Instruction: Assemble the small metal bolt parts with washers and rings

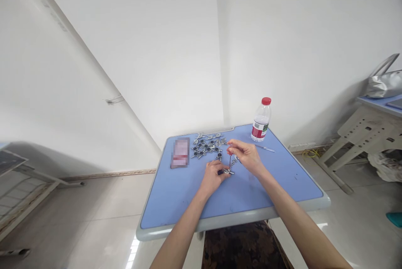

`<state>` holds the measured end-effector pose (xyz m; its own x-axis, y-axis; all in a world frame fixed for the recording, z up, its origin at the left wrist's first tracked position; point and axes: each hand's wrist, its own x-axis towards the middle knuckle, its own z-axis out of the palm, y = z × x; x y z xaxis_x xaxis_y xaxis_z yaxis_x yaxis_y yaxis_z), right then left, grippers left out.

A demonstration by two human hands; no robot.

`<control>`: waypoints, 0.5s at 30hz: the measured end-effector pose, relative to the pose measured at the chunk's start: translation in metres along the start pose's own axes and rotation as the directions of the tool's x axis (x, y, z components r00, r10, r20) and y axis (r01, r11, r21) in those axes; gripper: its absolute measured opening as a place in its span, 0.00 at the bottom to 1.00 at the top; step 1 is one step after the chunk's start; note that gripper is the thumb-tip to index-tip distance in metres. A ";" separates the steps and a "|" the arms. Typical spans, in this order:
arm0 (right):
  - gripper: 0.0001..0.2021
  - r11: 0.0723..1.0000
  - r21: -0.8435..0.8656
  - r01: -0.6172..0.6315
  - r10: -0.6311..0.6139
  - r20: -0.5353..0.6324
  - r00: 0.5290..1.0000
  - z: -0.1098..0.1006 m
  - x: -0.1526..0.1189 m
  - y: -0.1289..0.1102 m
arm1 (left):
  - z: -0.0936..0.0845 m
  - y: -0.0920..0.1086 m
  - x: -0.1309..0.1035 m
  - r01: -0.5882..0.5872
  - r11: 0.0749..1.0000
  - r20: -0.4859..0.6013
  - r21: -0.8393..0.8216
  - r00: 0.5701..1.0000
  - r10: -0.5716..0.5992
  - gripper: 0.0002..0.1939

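Observation:
My left hand [214, 175] is closed on a small metal part [226, 172] and holds it down on the blue table [176, 202]. In my right hand [246, 154] is a screwdriver [230, 161] with a red handle, gripped between the fingers. It stands nearly upright, its shaft pointing down at the metal part. Beyond my hands lies a spread of metal parts with black round pieces [206, 148]. Several screws [221, 141] lie just behind, and small shiny pieces [234, 160] lie beside the shaft, partly hidden by my right hand.
A phone [180, 152], blurred out, lies on the table's left. At the back right stands a bottle with a red cap [260, 122], a thin pen-like tool [265, 148] near it. Behind the table is a white wall; another desk [361, 124] bears a silver bag [385, 84].

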<state>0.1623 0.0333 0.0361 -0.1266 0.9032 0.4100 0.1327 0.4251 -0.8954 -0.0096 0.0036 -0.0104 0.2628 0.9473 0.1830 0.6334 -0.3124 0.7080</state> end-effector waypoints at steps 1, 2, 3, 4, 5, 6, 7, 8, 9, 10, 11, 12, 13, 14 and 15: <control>0.09 1.000 -0.007 0.012 -0.012 -0.004 1.000 0.001 0.000 0.001 | 0.000 0.000 0.000 -0.002 1.000 -0.002 0.001 1.000 0.002 0.07; 0.09 1.000 -0.004 0.030 -0.030 -0.002 1.000 0.001 -0.001 0.002 | 0.000 0.000 0.000 -0.005 1.000 0.000 0.004 1.000 0.005 0.07; 0.09 0.999 0.011 0.051 -0.051 0.004 0.999 0.002 -0.002 0.002 | 0.000 0.000 0.000 -0.008 1.000 0.004 0.010 1.000 0.008 0.07; 0.09 0.997 0.032 0.075 -0.075 0.013 0.997 0.003 -0.002 0.003 | 0.000 0.000 0.000 -0.013 1.000 0.009 0.017 1.000 0.013 0.07; 0.09 0.993 0.057 0.099 -0.101 0.024 0.995 0.003 -0.003 0.003 | 0.000 0.000 0.000 -0.019 0.999 0.015 0.026 1.000 0.018 0.07; 0.10 0.989 0.084 0.123 -0.125 0.026 0.992 0.003 -0.004 0.002 | 0.000 0.001 0.000 -0.024 0.999 0.019 0.035 1.000 0.023 0.06; 0.10 0.983 0.110 0.146 -0.149 0.019 0.989 0.003 -0.005 0.002 | -0.001 0.001 0.000 -0.027 0.999 0.024 0.043 0.999 0.026 0.06; 0.10 0.977 0.132 0.167 -0.169 0.003 0.986 0.002 -0.006 0.001 | -0.001 0.001 0.000 -0.029 0.998 0.027 0.050 0.999 0.027 0.06; 0.10 0.971 0.150 0.185 -0.184 -0.017 0.983 0.002 -0.007 0.001 | -0.001 0.002 0.001 -0.028 0.998 0.029 0.054 0.999 0.027 0.06; 0.10 0.966 0.168 0.198 -0.196 -0.033 0.980 0.001 -0.008 0.000 | -0.001 0.002 0.001 -0.029 0.998 0.032 0.056 0.999 0.027 0.06; 0.10 0.961 0.185 0.208 -0.204 -0.039 0.978 0.001 -0.008 0.000 | -0.002 0.002 0.001 -0.029 0.998 0.035 0.057 0.999 0.027 0.06; 0.10 0.956 0.201 0.212 -0.210 -0.030 0.977 0.001 -0.009 0.000 | -0.002 0.002 0.001 -0.031 0.998 0.039 0.058 0.999 0.029 0.05; 0.10 0.954 0.213 0.212 -0.214 -0.011 0.977 0.002 -0.010 0.000 | -0.002 0.002 0.001 -0.034 0.998 0.042 0.058 0.999 0.032 0.05; 0.10 0.953 0.219 0.210 -0.217 0.010 0.976 0.003 -0.010 0.000 | -0.002 0.002 0.001 -0.039 0.998 0.043 0.059 0.998 0.036 0.05; 0.09 0.953 0.222 0.208 -0.221 0.032 0.975 0.004 -0.011 0.000 | -0.001 0.001 0.001 -0.044 0.997 0.044 0.060 0.998 0.041 0.05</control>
<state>0.1594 0.0234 0.0308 -0.1846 0.7847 0.5917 -0.1177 0.5801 -0.8060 -0.0096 0.0039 -0.0085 0.3205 0.9296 0.1821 0.6638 -0.3575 0.6569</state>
